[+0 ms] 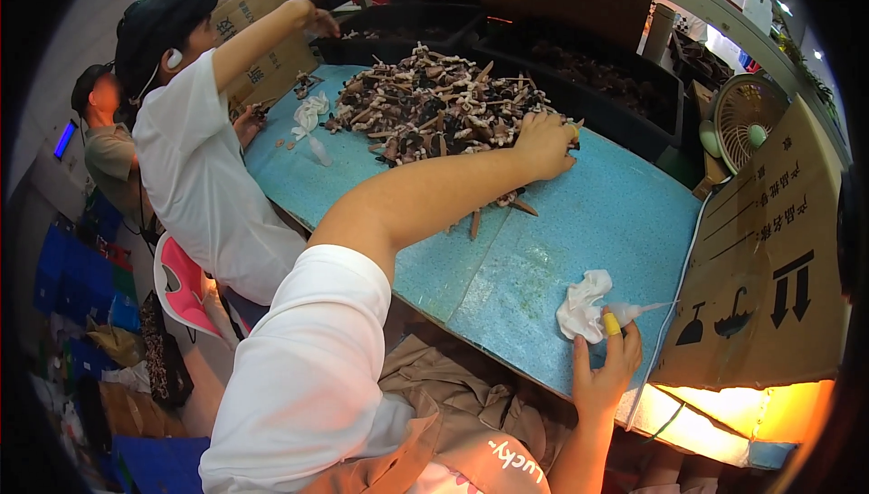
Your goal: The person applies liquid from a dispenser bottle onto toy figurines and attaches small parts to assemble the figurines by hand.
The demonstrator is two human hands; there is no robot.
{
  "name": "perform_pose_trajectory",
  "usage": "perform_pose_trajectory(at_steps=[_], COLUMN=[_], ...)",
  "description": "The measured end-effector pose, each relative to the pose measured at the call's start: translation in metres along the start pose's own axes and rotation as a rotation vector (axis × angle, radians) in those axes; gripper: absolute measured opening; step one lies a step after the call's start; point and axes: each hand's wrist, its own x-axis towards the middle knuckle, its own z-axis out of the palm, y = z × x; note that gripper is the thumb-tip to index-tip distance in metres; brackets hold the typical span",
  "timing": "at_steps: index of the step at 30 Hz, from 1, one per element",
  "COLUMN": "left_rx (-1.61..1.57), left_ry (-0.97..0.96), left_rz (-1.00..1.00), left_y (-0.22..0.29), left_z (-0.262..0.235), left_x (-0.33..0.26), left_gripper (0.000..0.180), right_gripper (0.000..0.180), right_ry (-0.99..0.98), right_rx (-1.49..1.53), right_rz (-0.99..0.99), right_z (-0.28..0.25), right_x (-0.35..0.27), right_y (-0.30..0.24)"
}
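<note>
My left arm stretches across the blue work table [561, 241]. My left hand [546, 146] is at the right edge of a heap of small brown, black and white figure-like parts [434, 100]. Its fingers curl down over the parts, and whatever they grip is hidden. A yellow cover shows on one finger. Near the table's front right, my right hand [608, 365] has its fingers closed around a small clear bottle with a long thin nozzle [625, 312]. One of these fingers also wears a yellow cover. A crumpled white tissue [582, 302] lies against the bottle.
Black bins of parts [597, 87] line the far side. A cardboard box [751, 268] and a fan [749, 123] stand at the right. At the left a co-worker in white [204, 168] reaches toward the bins. Another tissue [310, 114] and a clear bottle [319, 151] lie near them.
</note>
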Motion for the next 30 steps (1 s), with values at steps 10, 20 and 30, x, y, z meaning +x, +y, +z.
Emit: perform_pose_trajectory(at_steps=[10,20,30], left_rx=[-1.577,-2.556,-2.176], left_ry=[0.032,-0.324,-0.570], left_rz=[-0.397,-0.715,-0.586], left_y=[0.057,0.107,0.147], left_z=[-0.058,-0.040,-0.045], left_x=[-0.079,-0.175,-0.180], left_gripper=[0.033,0.026,0.029], right_gripper=[0.016,0.015,0.020], right_ry=[0.178,0.394,0.407], right_rx=[0.322,0.638,0.953], right_rz=[0.059,0.116,0.033], right_z=[-0.001,-0.003,-0.004], right_x=[0.000,-0.032,-0.045], right_y=[0.001,0.001,-0.031])
